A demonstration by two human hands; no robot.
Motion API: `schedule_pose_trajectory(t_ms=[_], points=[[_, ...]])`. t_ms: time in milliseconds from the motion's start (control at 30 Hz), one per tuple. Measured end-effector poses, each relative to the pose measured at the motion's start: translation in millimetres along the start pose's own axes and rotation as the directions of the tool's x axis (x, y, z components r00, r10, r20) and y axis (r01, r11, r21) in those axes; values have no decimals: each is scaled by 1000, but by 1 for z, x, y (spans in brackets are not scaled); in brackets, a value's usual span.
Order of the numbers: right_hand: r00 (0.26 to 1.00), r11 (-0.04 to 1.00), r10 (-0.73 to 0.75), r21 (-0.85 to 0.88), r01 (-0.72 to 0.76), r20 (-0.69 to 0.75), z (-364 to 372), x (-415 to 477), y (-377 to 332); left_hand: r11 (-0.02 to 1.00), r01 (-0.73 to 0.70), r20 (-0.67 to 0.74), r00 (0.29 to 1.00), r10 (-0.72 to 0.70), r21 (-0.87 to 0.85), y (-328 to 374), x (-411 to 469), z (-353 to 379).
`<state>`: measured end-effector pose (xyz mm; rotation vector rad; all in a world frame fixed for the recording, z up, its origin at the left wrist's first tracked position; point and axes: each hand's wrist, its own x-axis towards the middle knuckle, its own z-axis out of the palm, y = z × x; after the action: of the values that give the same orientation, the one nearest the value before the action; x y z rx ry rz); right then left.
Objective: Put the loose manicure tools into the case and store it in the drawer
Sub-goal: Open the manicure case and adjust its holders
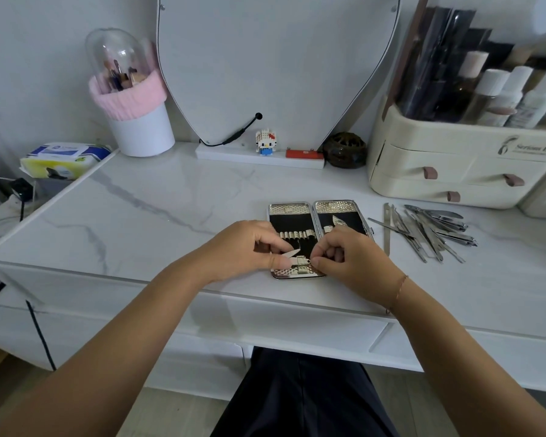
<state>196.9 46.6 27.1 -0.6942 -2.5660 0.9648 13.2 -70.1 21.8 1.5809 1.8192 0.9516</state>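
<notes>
Manicure clipper (pixel 299 261), silver, lever raised: pinched at its left end between thumb and forefinger of the left hand (pixel 243 247), and at its right end by the curled thumb and forefinger of the right hand (pixel 350 255); held at the near end of the open case (pixel 289 209), left half. Case: two black-lined halves lying flat on the marble surface (pixel 171 209), near its front edge; one pointed tool (pixel 338 220) seated in the right half. Loose tools (pixel 429 230): steel heap just beside the case, toward the right edge. Drawer organiser (pixel 454 171): back right corner. Brush holder (pixel 139 127): back left.
</notes>
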Motion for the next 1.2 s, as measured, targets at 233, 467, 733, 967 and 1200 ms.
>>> schedule_pose_trajectory(t_ms=[233,467,733,967,1200], points=[[1000,1000,-1,21,0,23,-3,1,-2,1000,-13,-83,996,14,14,-1,-6,4],[1000,1000,1,19,-1,-15,1,1,0,997,-60,-86,994,64,58,0,-5,7],[999,1000,-16,25,17,-42,3,3,5,976,-108,-139,981,135,188,5,-5,22],[994,989,-31,143,46,-108,-2,-5,6,996,-68,-255,964,80,57,-5,-3,21],[855,972,148,-85,-218,-497,-56,-13,62,961,57,-256,967,15,272,-9,14,17]])
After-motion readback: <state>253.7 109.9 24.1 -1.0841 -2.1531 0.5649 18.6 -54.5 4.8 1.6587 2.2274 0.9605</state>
